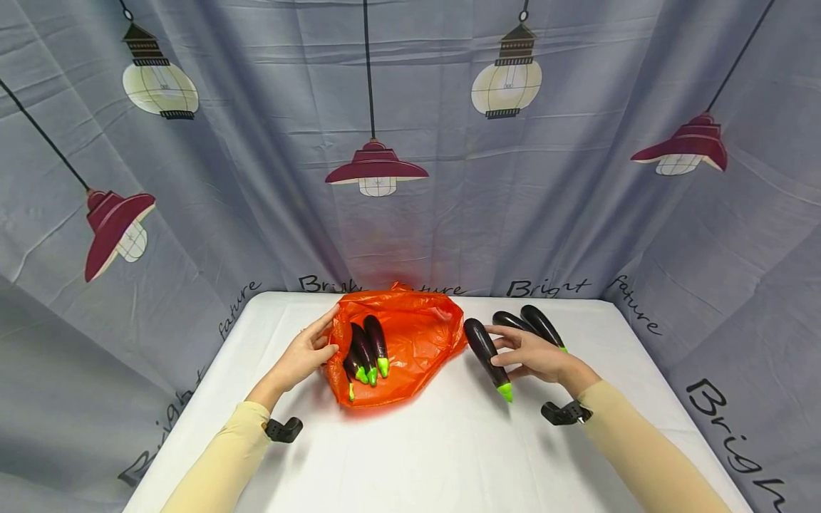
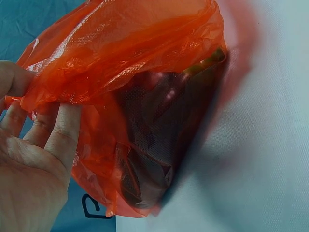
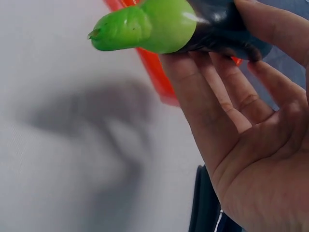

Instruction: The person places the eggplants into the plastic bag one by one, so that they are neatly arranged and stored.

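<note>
An orange plastic bag [image 1: 420, 363] lies on the table with its mouth toward me. Inside its left part are several dark purple eggplants [image 1: 374, 335] with bright green stem ends. My left hand [image 1: 304, 360] pinches the bag's left edge between thumb and fingers; in the left wrist view the thin orange film [image 2: 120, 53] bunches there. Just right of the bag, my right hand [image 1: 535, 355] holds another eggplant [image 1: 483, 348] above the table, its green end pointing down toward me. That green cap [image 3: 166, 24] shows clearly in the right wrist view.
Behind my right hand, two more eggplants [image 1: 541, 324] lie on the white table [image 1: 410, 463]. A grey-blue curtain [image 1: 410, 235] printed with lamps and lettering hangs at the table's back edge and along its sides.
</note>
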`<act>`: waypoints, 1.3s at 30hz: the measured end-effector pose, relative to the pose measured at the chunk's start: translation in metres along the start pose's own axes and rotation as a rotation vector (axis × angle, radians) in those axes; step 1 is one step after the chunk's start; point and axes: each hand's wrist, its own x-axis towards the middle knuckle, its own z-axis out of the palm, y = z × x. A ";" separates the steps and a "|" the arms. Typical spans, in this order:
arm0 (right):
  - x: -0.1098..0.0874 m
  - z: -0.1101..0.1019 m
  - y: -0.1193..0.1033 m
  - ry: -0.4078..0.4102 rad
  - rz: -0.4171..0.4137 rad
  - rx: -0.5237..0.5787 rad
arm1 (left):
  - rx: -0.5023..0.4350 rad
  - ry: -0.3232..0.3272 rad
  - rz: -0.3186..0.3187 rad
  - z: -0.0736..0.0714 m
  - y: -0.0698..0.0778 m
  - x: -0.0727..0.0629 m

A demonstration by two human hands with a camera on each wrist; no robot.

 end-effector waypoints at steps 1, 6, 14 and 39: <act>0.001 0.000 0.000 -0.001 -0.003 0.007 | -0.004 -0.001 -0.001 0.000 0.000 0.000; 0.009 0.002 -0.003 -0.013 -0.024 0.030 | -0.009 -0.003 -0.005 0.001 0.000 0.000; 0.020 0.007 -0.006 -0.021 -0.051 0.072 | -0.004 -0.002 -0.011 0.001 0.000 -0.001; 0.051 0.017 -0.010 -0.062 -0.078 0.258 | -0.035 -0.026 -0.010 0.001 0.001 0.001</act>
